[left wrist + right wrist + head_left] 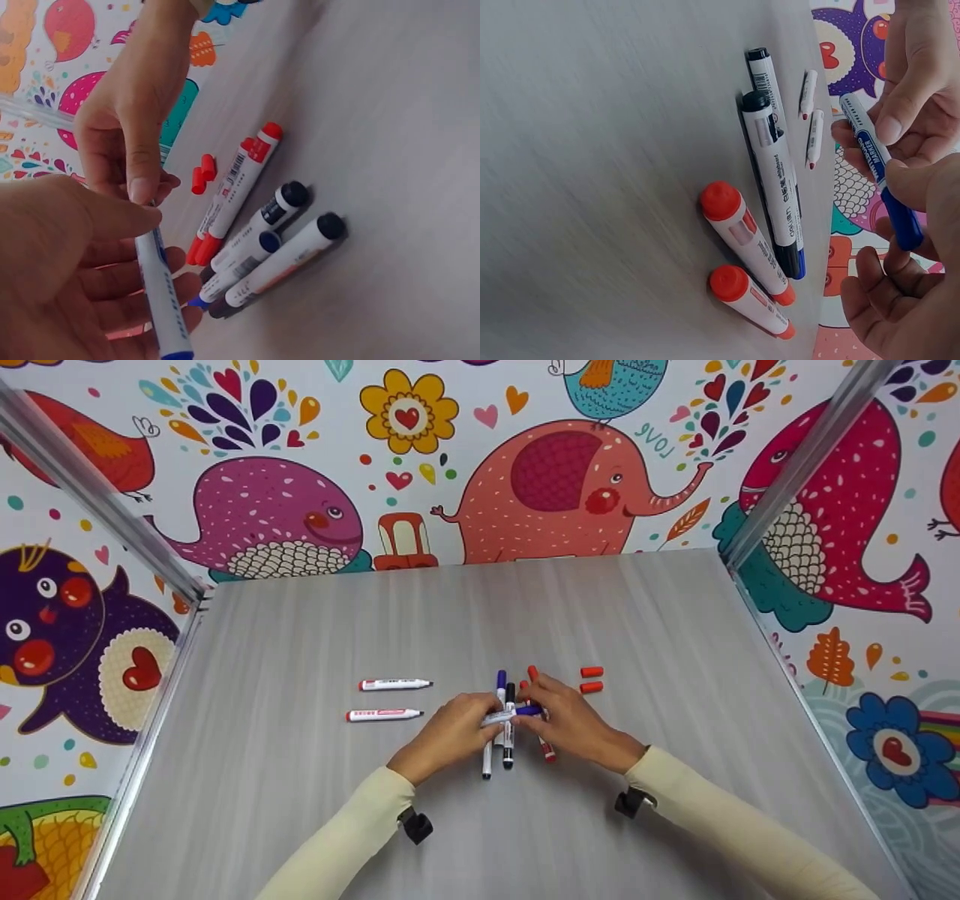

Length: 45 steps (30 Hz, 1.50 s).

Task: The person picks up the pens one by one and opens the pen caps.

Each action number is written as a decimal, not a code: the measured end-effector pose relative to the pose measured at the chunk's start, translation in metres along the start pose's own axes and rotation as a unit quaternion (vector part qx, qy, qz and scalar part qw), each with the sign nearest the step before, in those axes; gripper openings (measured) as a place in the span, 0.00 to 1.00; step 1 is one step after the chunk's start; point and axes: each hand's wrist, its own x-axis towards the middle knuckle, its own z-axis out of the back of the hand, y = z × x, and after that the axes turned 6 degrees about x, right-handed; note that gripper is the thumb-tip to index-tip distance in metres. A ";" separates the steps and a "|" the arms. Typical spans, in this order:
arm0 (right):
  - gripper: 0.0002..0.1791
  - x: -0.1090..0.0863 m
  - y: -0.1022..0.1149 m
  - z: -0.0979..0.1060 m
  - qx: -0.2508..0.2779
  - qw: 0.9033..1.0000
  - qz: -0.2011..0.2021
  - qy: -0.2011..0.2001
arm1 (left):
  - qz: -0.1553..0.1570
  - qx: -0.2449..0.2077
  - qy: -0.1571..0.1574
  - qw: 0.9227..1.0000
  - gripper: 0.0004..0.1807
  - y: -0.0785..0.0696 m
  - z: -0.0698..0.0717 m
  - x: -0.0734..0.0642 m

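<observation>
Between both hands is a blue whiteboard marker [866,142] with a white barrel, raised above the table. My left hand [459,726] pinches its barrel between thumb and fingers. At the other end, my right hand [574,720] grips the blue cap [902,220], which sits on the barrel. Under the hands lie two black markers [776,184] and another blue marker [501,682], side by side. Just right of them rest two capped red markers [244,184], partly hidden by my right hand in the head view.
Two uncapped red markers, an upper one [395,685] and a lower one [384,715], lie to the left with tips pointing right. Two loose red caps [592,671] are beyond my right hand. Patterned walls and metal posts bound the grey table [465,615].
</observation>
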 end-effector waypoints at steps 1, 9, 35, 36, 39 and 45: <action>0.16 0.000 0.001 0.000 -0.004 1.000 -0.003 0.006 | -0.005 0.019 -0.003 1.000 0.07 -0.001 -0.001 0.000; 0.13 0.002 0.004 0.001 -0.019 0.998 -0.009 0.056 | -0.051 0.133 -0.024 0.990 0.08 -0.003 -0.005 -0.002; 0.07 0.014 0.012 0.020 -0.022 0.986 0.033 0.162 | -0.087 0.129 0.029 0.987 0.07 -0.006 0.005 0.001; 0.06 0.014 0.012 0.020 -0.013 0.986 0.034 0.160 | -0.085 0.121 0.030 0.989 0.07 -0.006 0.006 0.001; 0.06 0.014 0.012 0.020 0.007 0.988 0.041 0.150 | -0.089 0.094 0.031 0.991 0.06 -0.006 0.007 0.002; 0.04 0.012 0.012 0.018 0.026 0.990 0.054 0.125 | -0.100 0.033 0.038 0.994 0.08 -0.003 0.011 0.004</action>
